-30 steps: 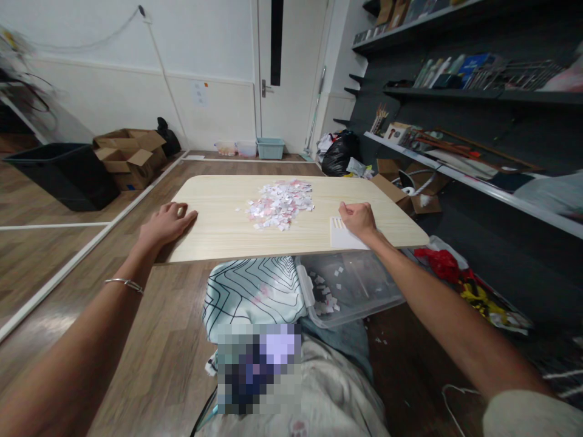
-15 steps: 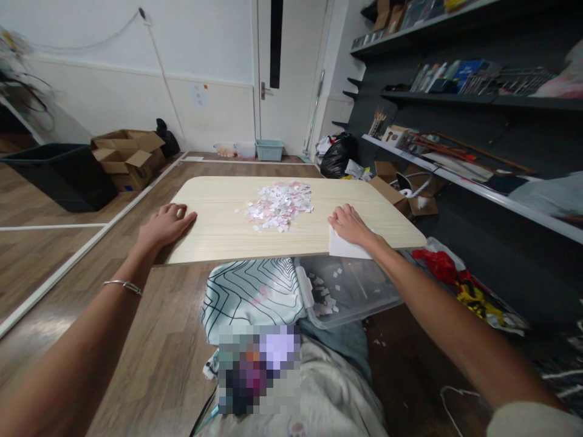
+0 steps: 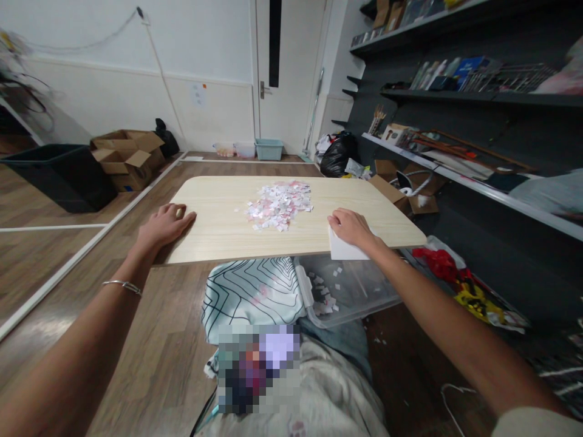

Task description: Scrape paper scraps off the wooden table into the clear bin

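Observation:
A low light-wood table carries a heap of small pink and white paper scraps near its middle. My left hand lies on the table's left edge, fingers loosely curled over the rim and holding nothing. My right hand rests flat, fingers stretched, on a white flat piece at the table's near right edge; the piece overhangs the edge. Below it a clear plastic bin on the floor holds several scraps.
A patterned cushion lies under the table's front edge by my lap. Dark shelves full of supplies line the right wall, with red and yellow items on the floor. Cardboard boxes and a black bin stand at the left.
My right hand went from a loose fist on the white piece to fingers laid flat on it, and drew the piece slightly toward the table's near edge. The left hand stayed put.

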Available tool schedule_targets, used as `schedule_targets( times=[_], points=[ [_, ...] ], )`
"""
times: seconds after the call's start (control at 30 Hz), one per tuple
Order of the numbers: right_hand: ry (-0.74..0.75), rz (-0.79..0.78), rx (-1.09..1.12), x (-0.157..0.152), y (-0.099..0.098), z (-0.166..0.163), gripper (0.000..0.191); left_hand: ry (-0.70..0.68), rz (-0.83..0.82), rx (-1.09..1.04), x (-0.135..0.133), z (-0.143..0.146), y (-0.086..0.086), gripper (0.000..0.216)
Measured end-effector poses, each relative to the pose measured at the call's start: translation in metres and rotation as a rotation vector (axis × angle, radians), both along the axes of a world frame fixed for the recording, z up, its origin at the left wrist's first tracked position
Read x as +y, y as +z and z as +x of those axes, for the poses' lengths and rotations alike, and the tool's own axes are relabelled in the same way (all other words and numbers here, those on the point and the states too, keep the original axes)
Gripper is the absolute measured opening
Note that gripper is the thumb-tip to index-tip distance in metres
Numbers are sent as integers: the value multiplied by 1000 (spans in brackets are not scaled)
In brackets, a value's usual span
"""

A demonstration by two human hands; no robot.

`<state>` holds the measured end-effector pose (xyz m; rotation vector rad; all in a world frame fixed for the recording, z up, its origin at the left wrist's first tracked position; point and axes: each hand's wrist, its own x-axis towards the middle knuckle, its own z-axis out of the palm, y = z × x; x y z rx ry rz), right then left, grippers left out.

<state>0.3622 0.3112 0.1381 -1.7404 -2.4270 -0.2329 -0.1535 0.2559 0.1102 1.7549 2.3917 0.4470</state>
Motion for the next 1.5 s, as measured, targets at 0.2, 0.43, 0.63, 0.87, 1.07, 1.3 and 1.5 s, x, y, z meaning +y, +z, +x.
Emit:
schedule_targets(
  times=[0.2,0.43,0.63,0.87,1.07,1.3,1.5],
  points=[
    [-40,-29,-21,0,6,-5,34,2,0,3,0,-1,-1,77],
    [-32,-65,-31,2,7,-6,29,-13,-6,16,2,-4,-3,80],
    [-55,-55,-29,1,8,-4,29,-8,-1,15,1,-2,-2,80],
    [-69,-31,-5,-1,13,-5,29,4,-4,3,-1,1,0,81],
    [-23,45,34,-2,16,-5,28,-2,-6,6,1,-2,-2,82],
    [64,75,33,2,14,-4,54,-5,-8,24,3,-5,-6,84],
    [56,157,58,17,25,-13,55,-20,11,12,3,-7,-8,83]
  ],
)
